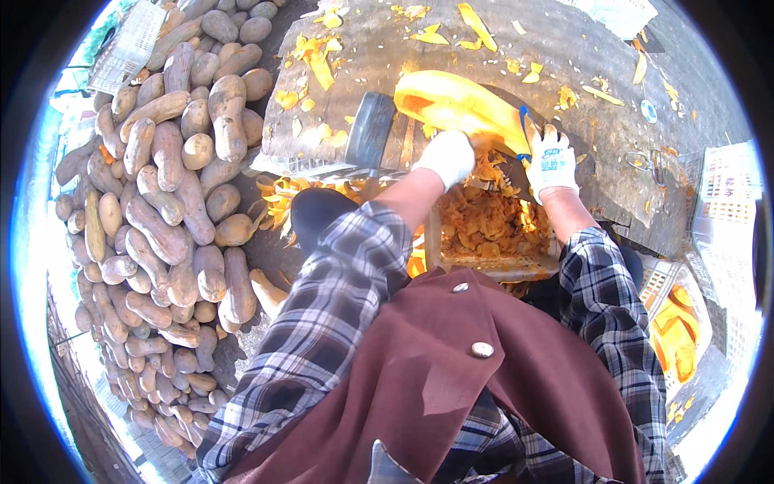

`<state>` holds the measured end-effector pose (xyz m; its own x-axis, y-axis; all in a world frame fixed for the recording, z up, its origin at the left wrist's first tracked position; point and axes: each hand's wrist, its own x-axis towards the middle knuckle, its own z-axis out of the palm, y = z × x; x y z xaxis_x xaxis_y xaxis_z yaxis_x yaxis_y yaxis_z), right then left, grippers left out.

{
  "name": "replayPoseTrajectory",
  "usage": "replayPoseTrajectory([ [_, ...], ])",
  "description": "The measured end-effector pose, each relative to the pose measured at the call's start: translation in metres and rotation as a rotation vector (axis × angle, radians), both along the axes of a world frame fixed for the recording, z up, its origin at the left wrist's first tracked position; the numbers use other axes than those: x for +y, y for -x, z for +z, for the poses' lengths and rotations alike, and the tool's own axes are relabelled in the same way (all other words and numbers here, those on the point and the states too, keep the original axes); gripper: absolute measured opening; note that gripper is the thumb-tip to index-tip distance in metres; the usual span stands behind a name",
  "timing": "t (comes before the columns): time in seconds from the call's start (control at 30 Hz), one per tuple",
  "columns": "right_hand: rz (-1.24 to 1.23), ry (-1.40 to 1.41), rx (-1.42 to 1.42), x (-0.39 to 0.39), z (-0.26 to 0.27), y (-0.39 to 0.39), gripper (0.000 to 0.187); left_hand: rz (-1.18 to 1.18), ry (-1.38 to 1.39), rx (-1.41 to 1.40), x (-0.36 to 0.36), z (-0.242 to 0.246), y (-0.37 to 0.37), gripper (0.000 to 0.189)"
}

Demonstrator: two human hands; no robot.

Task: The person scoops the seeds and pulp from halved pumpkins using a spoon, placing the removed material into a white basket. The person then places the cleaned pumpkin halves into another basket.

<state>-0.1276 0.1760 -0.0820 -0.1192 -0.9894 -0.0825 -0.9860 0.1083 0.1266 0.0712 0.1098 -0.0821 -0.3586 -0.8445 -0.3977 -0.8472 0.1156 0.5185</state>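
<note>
A long halved, peeled pumpkin (453, 103) with orange flesh lies across the wooden board in front of me. My left hand (447, 158), in a white glove, is at its near edge; its fingers are turned away and blurred, so its hold is hidden. My right hand (551, 162), in a white glove bearing print, grips a blue tool (525, 118), perhaps a peeler, against the pumpkin's right end. Below both hands, a pale plastic crate (490, 269) holds orange pulp (490, 224). Left of the pumpkin lies a cleaver (369, 130) with a wide dark blade.
A large heap of unpeeled pumpkins (160, 224) covers the ground at left. Peel scraps (314, 57) and seeds litter the board (375, 48). Scissors (648, 164) lie at right. Cut pumpkin pieces (676, 333) fill a white basket at lower right, near white crates (728, 181).
</note>
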Motion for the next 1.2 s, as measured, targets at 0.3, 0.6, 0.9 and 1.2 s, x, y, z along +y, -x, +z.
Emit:
replayPoseTrajectory([
  [0.3,-0.022,0.003,-0.026,-0.002,0.0,0.001,0.066,0.085,0.237,-0.233,-0.062,0.0,-0.024,0.031],
  [0.6,-0.159,-0.131,-0.213,-0.026,0.017,0.012,0.079,-0.309,-0.295,0.088,0.026,0.002,0.005,0.035],
  [0.9,-0.318,-0.148,-1.05,-0.045,0.013,0.047,0.082,0.266,0.289,0.459,-0.015,-0.011,-0.01,0.032],
  [1.2,-0.447,0.102,-0.613,-0.017,0.006,0.013,0.103,0.435,-0.165,0.788,-0.111,0.008,0.087,0.034],
])
